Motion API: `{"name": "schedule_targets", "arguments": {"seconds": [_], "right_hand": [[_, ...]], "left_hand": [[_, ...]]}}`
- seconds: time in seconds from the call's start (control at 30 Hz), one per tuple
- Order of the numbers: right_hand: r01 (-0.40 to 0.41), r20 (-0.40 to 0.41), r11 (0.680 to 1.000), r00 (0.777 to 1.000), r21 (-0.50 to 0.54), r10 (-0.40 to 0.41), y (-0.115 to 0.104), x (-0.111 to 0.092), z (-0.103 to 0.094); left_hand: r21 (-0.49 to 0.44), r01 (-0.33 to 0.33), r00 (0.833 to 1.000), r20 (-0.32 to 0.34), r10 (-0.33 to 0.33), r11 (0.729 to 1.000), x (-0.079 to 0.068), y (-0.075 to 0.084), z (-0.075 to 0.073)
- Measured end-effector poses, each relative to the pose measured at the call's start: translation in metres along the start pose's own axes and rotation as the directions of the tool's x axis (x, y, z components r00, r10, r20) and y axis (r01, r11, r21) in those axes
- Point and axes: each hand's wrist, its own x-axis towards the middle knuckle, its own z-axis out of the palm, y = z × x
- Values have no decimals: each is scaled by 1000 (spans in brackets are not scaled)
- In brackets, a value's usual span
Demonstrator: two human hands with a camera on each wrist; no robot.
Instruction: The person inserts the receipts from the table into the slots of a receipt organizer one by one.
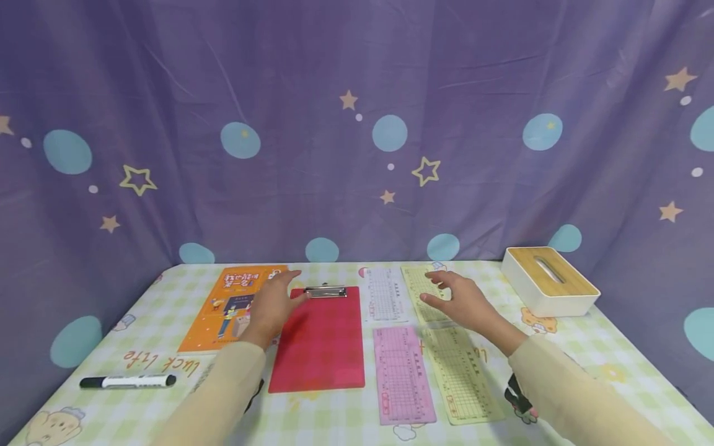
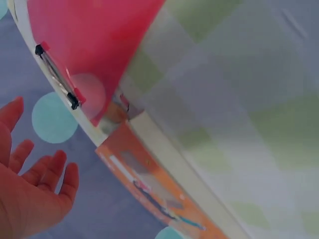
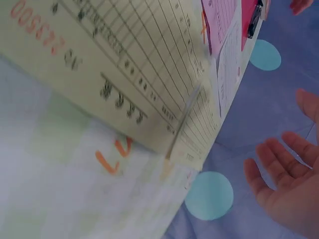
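My left hand (image 1: 271, 310), its fingers loosely bent and holding nothing, hovers between an orange book (image 1: 214, 313) and a red clipboard (image 1: 323, 347). The clipboard lies flat with its metal clip (image 1: 326, 291) at the far end. On the other side, my right hand (image 1: 460, 300) is likewise relaxed and overlaps the far yellow slip (image 1: 415, 282) in the head view. Beside that slip lies a white one (image 1: 385, 294). Nearer the front are a pink slip (image 1: 403, 375) and a second yellow slip (image 1: 463, 378), all printed with grids.
A white tissue box (image 1: 549, 282) with a wooden lid stands at the back right. A black-and-white marker (image 1: 128, 381) lies at the front left. The checked tablecloth (image 1: 312, 421) covers the table, and a purple curtain (image 1: 312, 186) hangs behind it.
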Motion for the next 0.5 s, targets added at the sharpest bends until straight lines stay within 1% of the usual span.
{"name": "schedule_targets", "arguments": {"seconds": [0.1, 0.27, 0.43, 0.5], "right_hand": [[-13, 34, 998, 999, 63, 11, 2, -1, 5], [-42, 105, 987, 994, 152, 26, 6, -2, 13], [-50, 165, 986, 986, 162, 22, 6, -2, 21], [-59, 185, 986, 982, 157, 30, 5, -2, 24]], "left_hand": [[-14, 8, 999, 34, -8, 1000, 3, -1, 10], [-27, 3, 998, 62, -1, 1000, 7, -2, 22], [-39, -8, 997, 79, 12, 999, 10, -3, 27], [-44, -10, 995, 96, 14, 999, 11, -3, 27]]}}
